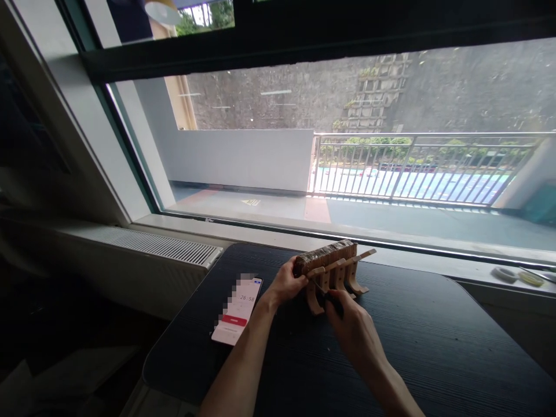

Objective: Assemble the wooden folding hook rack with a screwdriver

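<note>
On the dark table stands a small wooden frame (pixel 339 277) with several curved legs and a long thin strip across them. A brown block wrapped in shiny clear tape (pixel 328 255) lies along the frame's far side. My left hand (pixel 286 284) is closed around the left end of the block and frame, thumb toward the strip. My right hand (pixel 350 315) is closed on a dark-handled tool with a thin shaft, apparently a screwdriver (pixel 320 286). Its shaft points up and left at the leftmost legs. The tip is too small to tell whether it touches.
A lit phone (pixel 237 313) lies on the black table (pixel 417 347), left of my left forearm. Tape rolls (pixel 516 277) sit on the window sill at the right. A white radiator (pixel 174 249) stands beyond the table's left side, and a large window (pixel 347 145) is ahead.
</note>
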Action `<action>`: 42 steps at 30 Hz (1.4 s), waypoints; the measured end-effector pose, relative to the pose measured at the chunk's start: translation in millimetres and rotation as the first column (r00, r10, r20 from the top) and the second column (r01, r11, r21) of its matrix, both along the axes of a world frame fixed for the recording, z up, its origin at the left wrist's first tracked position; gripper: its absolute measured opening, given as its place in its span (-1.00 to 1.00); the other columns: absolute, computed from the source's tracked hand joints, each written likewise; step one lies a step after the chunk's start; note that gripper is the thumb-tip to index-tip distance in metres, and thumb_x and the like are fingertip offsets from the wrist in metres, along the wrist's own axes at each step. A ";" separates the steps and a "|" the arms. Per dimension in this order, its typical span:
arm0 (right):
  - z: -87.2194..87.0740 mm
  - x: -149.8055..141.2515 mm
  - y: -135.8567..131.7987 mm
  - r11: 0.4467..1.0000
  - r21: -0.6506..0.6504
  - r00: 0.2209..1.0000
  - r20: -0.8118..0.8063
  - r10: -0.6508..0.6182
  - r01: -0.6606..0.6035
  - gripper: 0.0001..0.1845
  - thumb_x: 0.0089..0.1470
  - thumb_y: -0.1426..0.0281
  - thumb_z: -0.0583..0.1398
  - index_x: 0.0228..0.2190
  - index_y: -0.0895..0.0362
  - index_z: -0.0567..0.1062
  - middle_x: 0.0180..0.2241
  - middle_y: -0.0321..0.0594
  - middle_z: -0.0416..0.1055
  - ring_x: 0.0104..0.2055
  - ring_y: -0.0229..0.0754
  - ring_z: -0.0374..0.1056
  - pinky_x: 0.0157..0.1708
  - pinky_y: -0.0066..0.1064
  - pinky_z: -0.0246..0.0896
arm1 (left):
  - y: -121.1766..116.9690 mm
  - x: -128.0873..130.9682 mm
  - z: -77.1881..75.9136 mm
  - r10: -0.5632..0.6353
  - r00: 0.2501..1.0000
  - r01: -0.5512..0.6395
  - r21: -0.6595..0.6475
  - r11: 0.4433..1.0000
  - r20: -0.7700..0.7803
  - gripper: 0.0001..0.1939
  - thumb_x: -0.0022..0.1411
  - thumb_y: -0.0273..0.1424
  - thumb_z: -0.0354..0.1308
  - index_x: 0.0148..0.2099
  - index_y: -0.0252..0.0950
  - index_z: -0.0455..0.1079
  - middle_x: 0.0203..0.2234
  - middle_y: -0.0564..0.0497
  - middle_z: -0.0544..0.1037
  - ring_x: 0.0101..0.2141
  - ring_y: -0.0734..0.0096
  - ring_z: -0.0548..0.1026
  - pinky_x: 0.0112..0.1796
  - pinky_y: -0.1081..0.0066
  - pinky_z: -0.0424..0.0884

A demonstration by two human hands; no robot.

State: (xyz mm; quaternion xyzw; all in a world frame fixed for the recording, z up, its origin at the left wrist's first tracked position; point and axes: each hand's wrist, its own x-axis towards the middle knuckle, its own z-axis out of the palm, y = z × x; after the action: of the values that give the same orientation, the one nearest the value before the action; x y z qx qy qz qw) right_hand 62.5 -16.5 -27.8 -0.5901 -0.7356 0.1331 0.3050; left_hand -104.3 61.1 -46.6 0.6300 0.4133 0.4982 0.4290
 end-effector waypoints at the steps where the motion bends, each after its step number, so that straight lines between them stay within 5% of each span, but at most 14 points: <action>1: -2.1 0.9 1.2 1.000 -0.005 1.000 -0.020 -0.006 0.006 -0.72 0.14 0.34 -0.04 -0.19 0.13 0.39 -0.26 -0.13 0.49 -0.24 -0.09 0.41 -0.31 -0.35 0.21 | 0.8 -0.1 -1.9 -0.006 1.000 0.006 0.000 1.000 0.011 -0.61 0.02 -0.50 0.16 -0.04 -0.35 0.31 -0.23 -0.03 0.51 -0.23 0.36 0.46 -0.23 0.44 0.41; 6: -7.1 4.2 6.5 1.000 -0.018 1.000 -0.018 -0.024 0.023 -0.72 0.11 0.29 0.02 -0.19 0.09 0.41 -0.29 -0.18 0.50 -0.26 -0.08 0.42 -0.34 -0.34 0.24 | 5.9 -0.7 -12.1 -0.038 0.996 0.039 -0.010 0.999 0.083 -0.59 0.01 -0.54 0.15 -0.03 -0.34 0.30 -0.22 -0.05 0.50 -0.22 0.34 0.46 -0.22 0.41 0.41; 12: -10.5 10.9 7.6 0.998 0.048 0.995 0.096 -0.036 0.032 -0.63 0.15 0.26 -0.01 -0.05 0.00 0.41 -0.07 -0.20 0.43 -0.17 -0.06 0.42 -0.28 -0.32 0.28 | 6.6 6.4 -18.7 -0.041 0.976 0.040 0.009 0.999 0.212 -0.65 0.02 -0.55 0.12 -0.08 -0.33 0.33 -0.23 -0.04 0.50 -0.20 0.34 0.45 -0.19 0.43 0.39; 25: -23.2 6.1 2.1 0.976 0.216 0.995 0.102 -0.003 -0.019 -0.62 0.17 0.38 -0.06 -0.04 0.17 0.37 -0.10 -0.07 0.41 -0.19 -0.07 0.42 -0.33 -0.32 0.33 | 0.1 11.6 -27.9 -0.039 0.946 0.043 -0.005 0.999 0.321 -0.69 0.07 -0.53 0.08 -0.08 -0.33 0.35 -0.22 -0.02 0.50 -0.20 0.37 0.43 -0.17 0.46 0.33; 29: -29.9 8.7 6.2 0.992 0.120 0.992 -0.123 -0.009 0.024 -0.62 0.15 0.26 0.01 -0.10 0.19 0.42 -0.15 -0.06 0.45 -0.14 -0.07 0.40 -0.20 -0.31 0.30 | -0.2 12.3 -27.0 -0.028 0.954 0.032 -0.010 0.999 0.298 -0.69 0.08 -0.53 0.06 -0.08 -0.34 0.35 -0.26 -0.01 0.50 -0.21 0.36 0.43 -0.19 0.46 0.34; 34: -30.2 9.8 8.1 0.985 -0.140 0.936 -0.322 -0.141 0.100 -0.50 0.09 0.09 0.04 -0.13 0.19 0.46 -0.25 -0.07 0.51 -0.22 -0.04 0.43 -0.28 -0.31 0.32 | -0.4 12.4 -27.2 -0.012 0.960 0.014 -0.005 1.000 0.279 -0.70 0.06 -0.54 0.05 -0.10 -0.33 0.36 -0.26 -0.01 0.49 -0.23 0.36 0.43 -0.22 0.46 0.34; 38: -22.5 11.2 4.6 0.984 -0.163 0.974 -0.204 -0.099 0.066 -0.51 0.12 0.12 0.01 -0.05 0.13 0.42 -0.20 -0.12 0.51 -0.17 -0.05 0.43 -0.25 -0.32 0.31 | -1.3 13.5 -28.9 -0.011 0.954 0.013 -0.005 1.000 0.299 -0.69 0.06 -0.53 0.06 -0.09 -0.33 0.35 -0.26 -0.01 0.49 -0.23 0.36 0.43 -0.22 0.46 0.34; 42: -21.6 11.3 -0.1 0.999 0.024 0.999 0.024 -0.049 0.048 -0.52 0.14 0.26 0.01 0.08 0.11 0.27 -0.05 -0.13 0.42 -0.11 -0.04 0.41 -0.28 -0.32 0.32 | -1.5 14.8 -33.5 0.003 0.951 -0.002 -0.003 1.000 0.311 -0.69 0.08 -0.53 0.07 -0.07 -0.32 0.34 -0.24 -0.01 0.48 -0.22 0.39 0.42 -0.21 0.47 0.33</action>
State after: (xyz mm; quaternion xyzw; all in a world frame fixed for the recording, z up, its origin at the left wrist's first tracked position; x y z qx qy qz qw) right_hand 73.8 -16.7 -49.4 -0.6057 -0.7263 0.1096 0.3060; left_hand -89.5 59.6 -80.1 0.5426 0.3423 0.5911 0.4889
